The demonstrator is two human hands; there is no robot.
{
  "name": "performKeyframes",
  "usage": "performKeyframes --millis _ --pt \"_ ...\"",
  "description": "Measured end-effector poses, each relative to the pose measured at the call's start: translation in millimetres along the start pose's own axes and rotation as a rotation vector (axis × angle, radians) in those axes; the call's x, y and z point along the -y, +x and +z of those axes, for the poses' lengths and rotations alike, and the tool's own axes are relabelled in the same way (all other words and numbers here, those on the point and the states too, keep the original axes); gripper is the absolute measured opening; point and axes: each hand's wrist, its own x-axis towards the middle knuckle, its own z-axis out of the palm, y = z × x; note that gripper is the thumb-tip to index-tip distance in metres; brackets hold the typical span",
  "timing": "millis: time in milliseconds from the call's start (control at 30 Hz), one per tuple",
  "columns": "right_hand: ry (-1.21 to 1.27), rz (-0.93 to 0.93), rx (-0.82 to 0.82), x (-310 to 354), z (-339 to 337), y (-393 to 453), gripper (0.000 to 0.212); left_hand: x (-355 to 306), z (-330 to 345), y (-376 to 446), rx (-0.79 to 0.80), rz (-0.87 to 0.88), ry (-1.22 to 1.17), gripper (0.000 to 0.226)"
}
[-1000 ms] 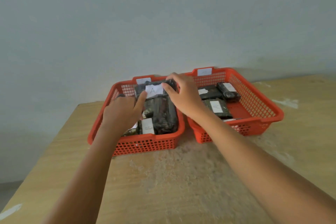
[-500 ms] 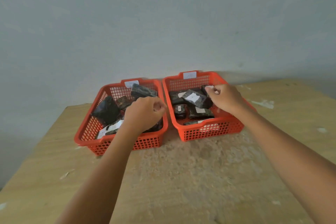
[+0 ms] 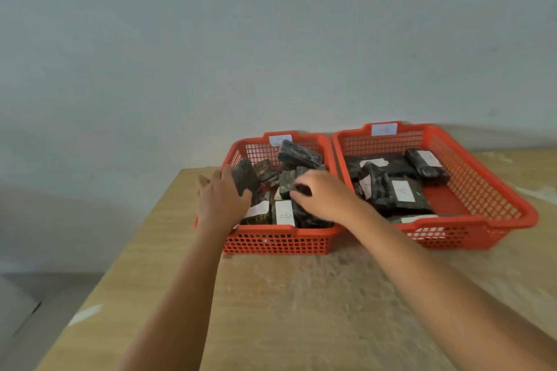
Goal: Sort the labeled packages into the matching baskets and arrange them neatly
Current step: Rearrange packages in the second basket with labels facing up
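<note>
Two orange mesh baskets stand side by side on the wooden table, each with a white tag on its back rim. The left basket (image 3: 277, 241) holds several dark wrapped packages in a jumble, one showing a white label (image 3: 284, 212). At that basket's left side, my left hand (image 3: 218, 200) holds an upright dark package (image 3: 245, 176) between thumb and palm. My right hand (image 3: 327, 197) reaches into the same basket, its curled fingers pinching a small dark package (image 3: 302, 188). The right basket (image 3: 488, 214) holds several more, one labelled A (image 3: 402, 191).
The baskets sit at the back of the table (image 3: 301, 310), close to a plain grey wall. The table's left edge runs diagonally just left of the left basket, with floor below it. Worn bare wood lies in front of the baskets and to the right.
My right hand has left the right basket and come over into the left one. My left hand has shifted to the left basket's left side and taken an upright package. The view has swung left.
</note>
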Motion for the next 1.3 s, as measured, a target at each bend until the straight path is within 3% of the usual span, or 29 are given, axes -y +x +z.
performKeyframes --millis 67,267,367,500,667,833,1100,1167,1300 --pt "-0.112 -0.020 -0.056 -1 14 0 0.038 0 4 2 -0.005 0.014 0.034 0.064" --pt "-0.046 -0.010 -0.110 -6 17 -1 0.035 -1 -1 0 0.049 0.106 0.003 0.056" --pt "-0.035 -0.005 -0.133 -4 17 -2 0.039 -2 -8 -7 -0.045 0.200 -0.135 0.045" --pt "-0.027 0.005 -0.127 -6 16 -3 0.060 -3 -15 -13 -0.195 0.370 -0.276 0.036" --pt "-0.062 0.014 -0.101 -5 15 -3 0.072 -7 -20 -19 -0.331 0.447 -0.357 0.034" --pt "-0.063 -0.006 -0.081 -4 14 -3 0.080 -6 -24 -24 -0.374 0.581 -0.443 0.033" --pt "0.042 0.033 0.025 -3 10 -4 0.124 -8 -28 -29 -0.376 0.715 -0.422 0.033" --pt "0.062 0.050 0.010 -2 11 -4 0.121 -7 -27 -28 -0.387 0.737 -0.408 0.032" --pt "0.076 0.010 -0.047 -5 14 -3 0.085 -5 -26 -26 -0.405 0.788 -0.378 0.028"
